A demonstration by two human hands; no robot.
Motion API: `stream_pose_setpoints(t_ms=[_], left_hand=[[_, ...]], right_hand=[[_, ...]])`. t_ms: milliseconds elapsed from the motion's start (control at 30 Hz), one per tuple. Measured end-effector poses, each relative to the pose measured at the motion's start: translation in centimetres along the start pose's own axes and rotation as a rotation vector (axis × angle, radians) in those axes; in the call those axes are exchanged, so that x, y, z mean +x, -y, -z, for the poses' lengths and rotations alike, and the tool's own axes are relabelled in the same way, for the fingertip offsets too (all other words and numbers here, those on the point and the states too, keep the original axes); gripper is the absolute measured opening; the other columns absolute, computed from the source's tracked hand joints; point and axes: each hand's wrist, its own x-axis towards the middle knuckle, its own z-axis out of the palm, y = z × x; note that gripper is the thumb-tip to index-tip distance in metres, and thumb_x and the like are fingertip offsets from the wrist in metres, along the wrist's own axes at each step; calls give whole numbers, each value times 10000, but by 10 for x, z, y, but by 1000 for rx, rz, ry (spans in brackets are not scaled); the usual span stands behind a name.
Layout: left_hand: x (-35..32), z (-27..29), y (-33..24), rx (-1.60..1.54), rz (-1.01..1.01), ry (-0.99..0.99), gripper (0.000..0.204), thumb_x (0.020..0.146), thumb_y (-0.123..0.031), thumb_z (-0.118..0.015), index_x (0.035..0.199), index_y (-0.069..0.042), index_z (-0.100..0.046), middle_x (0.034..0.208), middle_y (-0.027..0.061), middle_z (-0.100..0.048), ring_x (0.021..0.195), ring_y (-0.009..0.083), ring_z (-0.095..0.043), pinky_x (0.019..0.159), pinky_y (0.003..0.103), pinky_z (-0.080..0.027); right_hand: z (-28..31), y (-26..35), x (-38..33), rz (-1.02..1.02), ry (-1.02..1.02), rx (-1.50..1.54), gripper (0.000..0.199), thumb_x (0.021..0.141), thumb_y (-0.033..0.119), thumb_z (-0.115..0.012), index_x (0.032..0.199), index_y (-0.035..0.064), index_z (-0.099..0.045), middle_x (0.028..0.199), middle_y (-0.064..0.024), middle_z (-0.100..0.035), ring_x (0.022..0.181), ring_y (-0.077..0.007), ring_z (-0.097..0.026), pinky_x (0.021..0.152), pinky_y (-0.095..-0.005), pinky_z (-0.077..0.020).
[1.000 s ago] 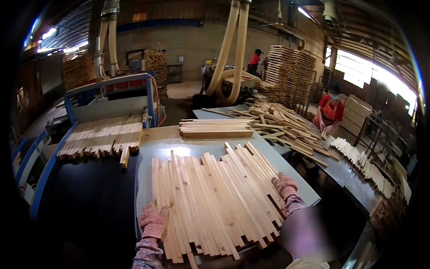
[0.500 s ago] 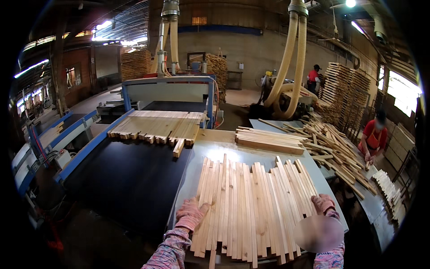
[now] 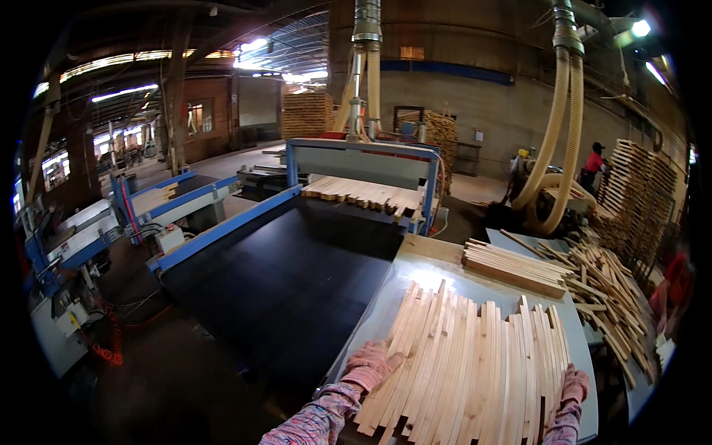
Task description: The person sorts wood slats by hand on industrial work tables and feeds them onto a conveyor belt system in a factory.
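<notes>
Both gloved hands are pressing against a fanned-out batch of thin wooden slats [image 3: 467, 363] that's lying flat on the grey bench [image 3: 400, 297]. The left hand [image 3: 371, 365] is sitting flat on the left edge of the batch, fingers spread over the outer slats, so the grip is released, more of a push than a grab. The right hand [image 3: 575, 386] is resting on the right edge of the batch; its fingers are looking loosely curled over the edge, not clenching anything as far as I can tell. Just left of the bench a wide black conveyor belt [image 3: 289, 282] is running up toward a blue-framed machine [image 3: 356, 159], and more slats [image 3: 367, 194] are sitting at its mouth. A neat stack of slats [image 3: 515, 268] is lying at the far end of the bench, with a messy heap of sticks [image 3: 608, 297] beside it on the right.
</notes>
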Motion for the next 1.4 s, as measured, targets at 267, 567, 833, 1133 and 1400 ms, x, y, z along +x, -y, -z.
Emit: stream_pose_setpoints(t_ms=[267, 567, 833, 1133, 1400], left_hand=[[-2, 8, -4, -44, 11, 72, 841, 918, -714, -467, 1503, -110, -437, 1504, 187, -465, 1351, 380, -512, 1102, 509, -420], [9, 5, 7, -78, -20, 113, 872, 932, -689, -465, 1540, -67, -409, 1575, 222, -400, 1399, 400, -468, 1135, 479, -395], [19, 23, 16, -130, -18, 215, 877, 904, -681, -502, 1501, -42, -432, 1557, 234, -410, 1347, 424, -513, 1082, 498, -444], [52, 52, 80, -88, -109, 158, 816, 906, -673, -487, 1400, -23, -509, 1426, 237, -511, 1293, 409, -552, 1051, 494, -459], [136, 141, 258, -38, -36, 86, 808, 884, -651, -519, 1423, -48, -513, 1464, 229, -496, 1345, 414, -514, 1086, 521, -439]], right_hand=[[-16, -23, 24, 22, -41, -36, 573, 987, 555, -548, 923, 9, -710, 1001, -238, -702, 960, -405, -660, 840, -482, -529], [-28, -30, 28, 47, -27, 39, 541, 980, 529, -593, 898, 3, -688, 946, -212, -700, 886, -366, -664, 789, -467, -535], [-50, -50, 28, 94, -6, 223, 520, 974, 506, -633, 877, -3, -669, 897, -190, -698, 820, -331, -668, 744, -453, -540], [-56, -27, -27, 108, -13, 407, 506, 955, 486, -683, 861, -10, -647, 857, -159, -688, 781, -276, -644, 722, -428, -536], [-45, 164, -158, 283, 43, 425, 491, 915, 449, -738, 902, -35, -659, 812, -118, -676, 752, -202, -598, 690, -383, -518]])
